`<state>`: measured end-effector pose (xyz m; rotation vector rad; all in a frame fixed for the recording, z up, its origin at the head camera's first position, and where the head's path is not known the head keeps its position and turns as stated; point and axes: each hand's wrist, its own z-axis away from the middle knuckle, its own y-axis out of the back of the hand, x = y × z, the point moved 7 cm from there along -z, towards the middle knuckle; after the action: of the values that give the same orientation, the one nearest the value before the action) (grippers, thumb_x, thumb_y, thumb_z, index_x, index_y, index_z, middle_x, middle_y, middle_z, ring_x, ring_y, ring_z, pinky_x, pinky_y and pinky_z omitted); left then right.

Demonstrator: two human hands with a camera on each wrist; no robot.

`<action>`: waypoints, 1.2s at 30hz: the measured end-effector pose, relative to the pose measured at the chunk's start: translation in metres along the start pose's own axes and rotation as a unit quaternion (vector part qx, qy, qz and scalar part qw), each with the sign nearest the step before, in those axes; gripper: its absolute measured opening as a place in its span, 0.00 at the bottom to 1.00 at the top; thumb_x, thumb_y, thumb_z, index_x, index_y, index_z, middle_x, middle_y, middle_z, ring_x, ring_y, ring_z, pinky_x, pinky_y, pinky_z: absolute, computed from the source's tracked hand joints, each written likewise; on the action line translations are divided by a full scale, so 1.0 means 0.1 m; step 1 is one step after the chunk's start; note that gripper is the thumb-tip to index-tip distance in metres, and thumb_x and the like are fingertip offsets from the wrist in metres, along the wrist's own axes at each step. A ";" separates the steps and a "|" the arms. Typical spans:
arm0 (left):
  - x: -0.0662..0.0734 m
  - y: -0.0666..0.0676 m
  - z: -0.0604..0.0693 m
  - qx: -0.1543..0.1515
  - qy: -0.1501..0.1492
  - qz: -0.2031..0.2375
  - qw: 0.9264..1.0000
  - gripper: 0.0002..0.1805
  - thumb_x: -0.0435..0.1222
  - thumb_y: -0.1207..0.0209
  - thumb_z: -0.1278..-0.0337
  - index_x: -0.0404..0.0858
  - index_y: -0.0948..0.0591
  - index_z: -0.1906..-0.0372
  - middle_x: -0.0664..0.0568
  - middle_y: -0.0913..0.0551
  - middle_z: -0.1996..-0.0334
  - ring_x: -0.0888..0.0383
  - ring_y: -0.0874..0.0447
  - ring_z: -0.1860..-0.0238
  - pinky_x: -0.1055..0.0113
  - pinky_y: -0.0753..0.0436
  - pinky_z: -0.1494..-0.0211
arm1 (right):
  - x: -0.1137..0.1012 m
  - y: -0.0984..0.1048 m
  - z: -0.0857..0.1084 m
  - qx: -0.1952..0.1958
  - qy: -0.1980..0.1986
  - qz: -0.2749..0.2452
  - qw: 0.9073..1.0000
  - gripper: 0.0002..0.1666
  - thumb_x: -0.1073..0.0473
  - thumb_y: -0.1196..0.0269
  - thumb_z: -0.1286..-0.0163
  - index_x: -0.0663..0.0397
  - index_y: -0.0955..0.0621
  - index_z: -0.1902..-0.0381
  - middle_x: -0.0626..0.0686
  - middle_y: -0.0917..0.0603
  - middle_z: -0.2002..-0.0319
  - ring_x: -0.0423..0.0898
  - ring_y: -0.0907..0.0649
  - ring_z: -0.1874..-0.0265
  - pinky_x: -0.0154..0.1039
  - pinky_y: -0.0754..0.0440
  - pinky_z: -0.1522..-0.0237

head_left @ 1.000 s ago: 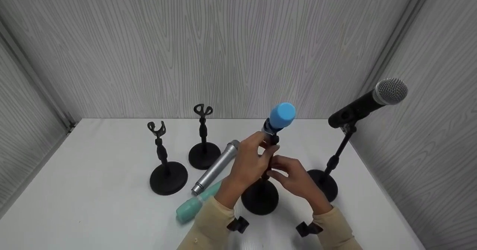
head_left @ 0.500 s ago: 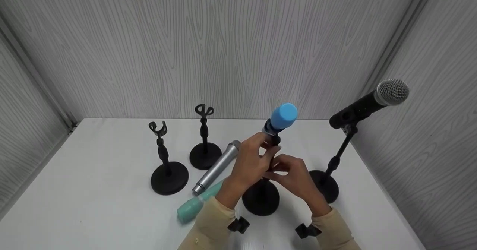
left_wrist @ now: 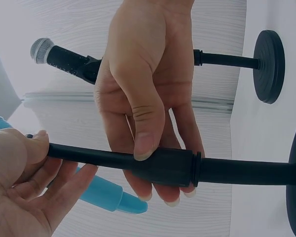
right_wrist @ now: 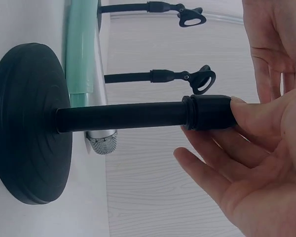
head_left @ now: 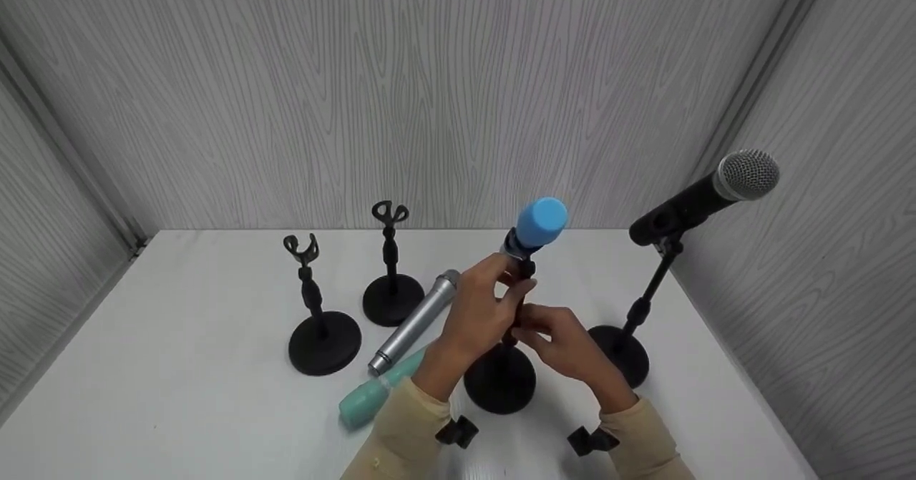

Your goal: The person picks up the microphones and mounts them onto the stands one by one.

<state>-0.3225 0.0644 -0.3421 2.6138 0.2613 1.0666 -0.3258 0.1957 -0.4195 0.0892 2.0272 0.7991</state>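
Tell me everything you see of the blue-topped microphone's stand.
The stand is matte black, perhaps metal and plastic. Its round, ridged base appears to rest on the table. The upright pole narrows above a thicker collar; the right grip holds the collar, the left grip pinches higher up. The top clip holds the tilted microphone.

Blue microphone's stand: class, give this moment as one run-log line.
left hand: pinches upper pole; right hand: grips collar; blue microphone: tilted atop stand; silver microphone: on table
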 end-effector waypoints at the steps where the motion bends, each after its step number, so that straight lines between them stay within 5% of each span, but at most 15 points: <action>1: 0.00 0.00 0.00 0.000 0.001 0.000 1.000 0.05 0.32 0.33 0.36 0.37 0.18 0.60 0.49 0.13 0.62 0.57 0.11 0.59 0.65 0.13 0.50 | 0.00 0.00 0.00 0.003 -0.001 0.001 1.000 0.12 0.68 0.38 0.26 0.59 0.15 0.48 0.56 0.10 0.55 0.51 0.11 0.56 0.42 0.14 0.42; 17: 0.01 0.00 0.01 -0.002 0.006 0.000 1.000 0.05 0.32 0.34 0.35 0.35 0.17 0.58 0.48 0.12 0.61 0.56 0.11 0.58 0.66 0.13 0.49 | -0.05 0.07 -0.01 0.108 0.017 0.074 0.991 0.08 0.62 0.23 0.40 0.52 0.11 0.63 0.48 0.08 0.67 0.40 0.09 0.67 0.33 0.11 0.61; 27: -0.02 -0.01 0.01 -0.004 0.005 0.005 1.000 0.04 0.33 0.34 0.34 0.36 0.17 0.59 0.50 0.12 0.60 0.57 0.11 0.57 0.64 0.13 0.48 | 0.05 0.03 0.01 0.031 -0.060 0.045 0.997 0.17 0.58 0.30 0.31 0.53 0.17 0.46 0.51 0.10 0.54 0.48 0.10 0.54 0.45 0.12 0.47; 36: -0.01 0.00 0.01 -0.002 0.004 0.003 1.000 0.05 0.33 0.34 0.35 0.36 0.18 0.59 0.49 0.12 0.61 0.57 0.11 0.58 0.65 0.13 0.48 | 0.00 0.01 0.01 -0.002 -0.019 0.009 1.000 0.14 0.70 0.36 0.28 0.59 0.18 0.46 0.56 0.11 0.52 0.52 0.11 0.52 0.45 0.14 0.43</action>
<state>-0.3224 0.0640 -0.3432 2.6082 0.2527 1.0777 -0.3255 0.1970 -0.4196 0.1192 1.9916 0.8075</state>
